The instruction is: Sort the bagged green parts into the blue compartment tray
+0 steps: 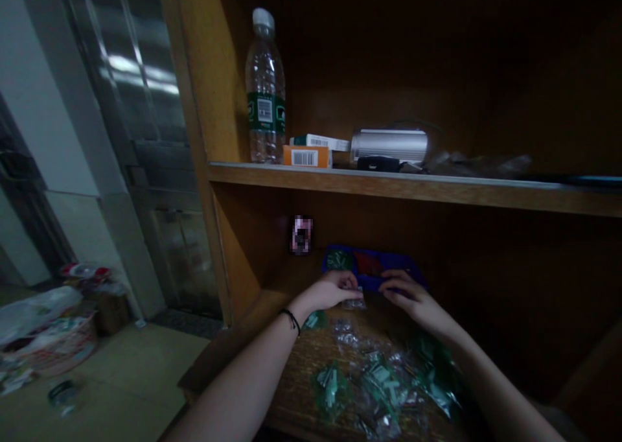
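Clear plastic packet (354, 302), small, lying flat on a wooden shelf (291, 383), long axis crosswise to the head view. Left hand (333, 291), black wrist cord (290, 321), directly above it, touching it or nearly; grip uncertain. Right hand (405, 296) just beside, the hands slightly apart. Also: dark blue tray (374, 267) behind; heap of green-and-clear packets (379, 383) in front; upper shelf (389, 186) bearing clear water bottle (265, 85), orange box (306, 156), silver cylinder (389, 146).
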The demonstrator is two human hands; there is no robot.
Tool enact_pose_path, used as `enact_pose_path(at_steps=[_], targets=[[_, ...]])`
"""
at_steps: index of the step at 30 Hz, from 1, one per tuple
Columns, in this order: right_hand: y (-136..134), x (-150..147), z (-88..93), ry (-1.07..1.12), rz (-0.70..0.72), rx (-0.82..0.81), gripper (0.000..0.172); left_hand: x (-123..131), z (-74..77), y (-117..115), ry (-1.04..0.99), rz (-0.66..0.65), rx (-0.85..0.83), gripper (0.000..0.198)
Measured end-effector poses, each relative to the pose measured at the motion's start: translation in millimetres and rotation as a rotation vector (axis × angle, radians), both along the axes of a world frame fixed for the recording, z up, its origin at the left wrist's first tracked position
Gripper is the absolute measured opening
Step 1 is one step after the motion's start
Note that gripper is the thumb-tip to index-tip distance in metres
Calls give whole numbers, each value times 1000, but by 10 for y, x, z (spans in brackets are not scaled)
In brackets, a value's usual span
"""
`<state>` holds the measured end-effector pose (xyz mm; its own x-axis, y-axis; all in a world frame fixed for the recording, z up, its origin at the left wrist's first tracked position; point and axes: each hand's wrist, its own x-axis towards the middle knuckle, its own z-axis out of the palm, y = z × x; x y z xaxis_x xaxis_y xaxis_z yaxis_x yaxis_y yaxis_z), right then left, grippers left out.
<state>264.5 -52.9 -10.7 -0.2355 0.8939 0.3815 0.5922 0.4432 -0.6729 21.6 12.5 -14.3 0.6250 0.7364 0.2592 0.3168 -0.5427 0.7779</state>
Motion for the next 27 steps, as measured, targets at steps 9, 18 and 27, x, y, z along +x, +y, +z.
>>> enact_pose_path(at_steps=[9,18,27], targets=[[-157,-183,38,132,258,-323,36,9,-7,-40,45,-90,9,30],[100,193,-46,244,-280,26,35,-73,70,-33,141,6,109,15],[211,242,-222,-67,-336,233,30,-261,85,3,433,-159,102,46]])
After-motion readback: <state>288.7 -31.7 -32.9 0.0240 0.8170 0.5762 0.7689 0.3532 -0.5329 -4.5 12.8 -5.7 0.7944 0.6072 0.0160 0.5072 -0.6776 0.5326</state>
